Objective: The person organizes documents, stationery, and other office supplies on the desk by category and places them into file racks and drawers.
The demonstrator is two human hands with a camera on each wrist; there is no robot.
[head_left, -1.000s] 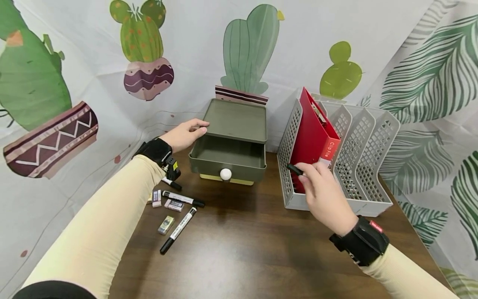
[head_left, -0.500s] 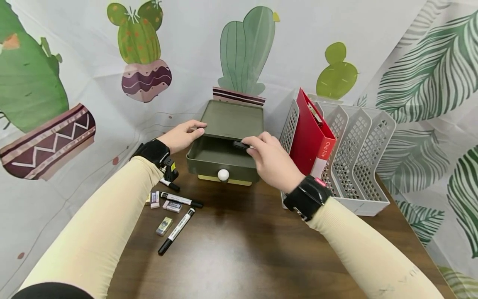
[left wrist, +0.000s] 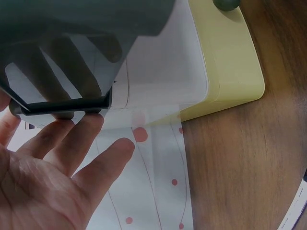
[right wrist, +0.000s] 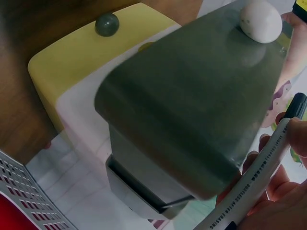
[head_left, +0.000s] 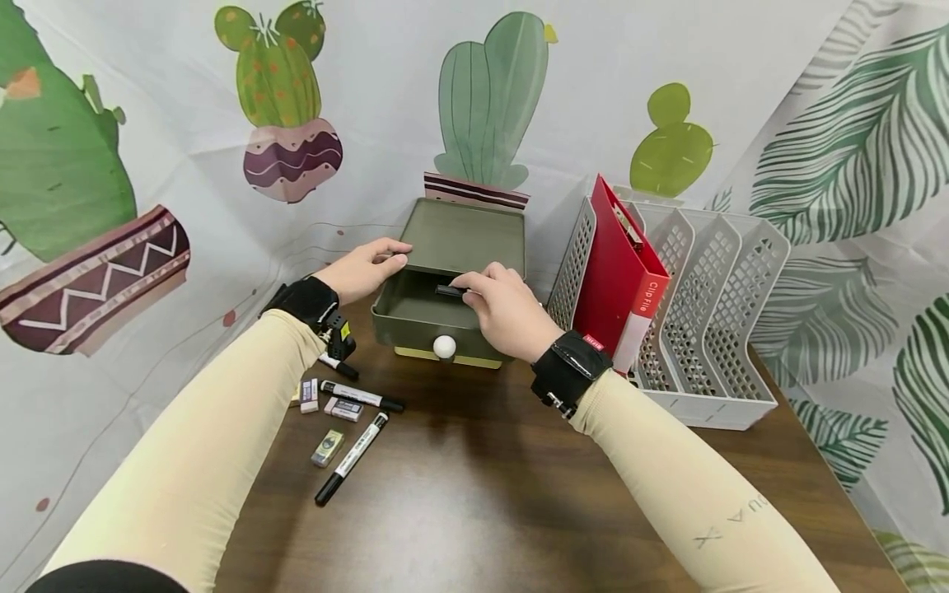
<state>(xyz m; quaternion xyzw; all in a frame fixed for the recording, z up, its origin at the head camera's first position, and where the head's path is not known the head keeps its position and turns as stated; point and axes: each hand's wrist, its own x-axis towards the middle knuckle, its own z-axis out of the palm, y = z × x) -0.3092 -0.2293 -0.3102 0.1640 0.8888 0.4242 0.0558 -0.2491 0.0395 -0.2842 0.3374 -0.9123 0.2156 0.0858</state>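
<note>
My right hand (head_left: 511, 313) pinches a whiteboard marker (right wrist: 256, 179) with a white barrel and black cap. In the head view it is over the pulled-out upper drawer (head_left: 408, 331) of a small dark green desktop cabinet (head_left: 467, 235), the marker's black end (head_left: 450, 290) showing above the drawer's inside. A white knob (head_left: 445, 347) sits on the drawer front. My left hand (head_left: 361, 270) rests at the cabinet's top left edge. In the left wrist view its fingers (left wrist: 108, 165) are extended, some tips touching the dark green side. The drawer's right part is hidden behind my right hand.
Left of the cabinet lie several markers (head_left: 362, 395) and small erasers (head_left: 343, 409) on the wooden table (head_left: 474, 494). To the right stands a grey file rack (head_left: 712, 408) with a red clip file (head_left: 615, 272). The yellow lower drawer (right wrist: 62, 72) shows below the green one.
My right hand has moved left with the marker, from in front of the file rack to above the drawer. The left hand stays at the cabinet's edge.
</note>
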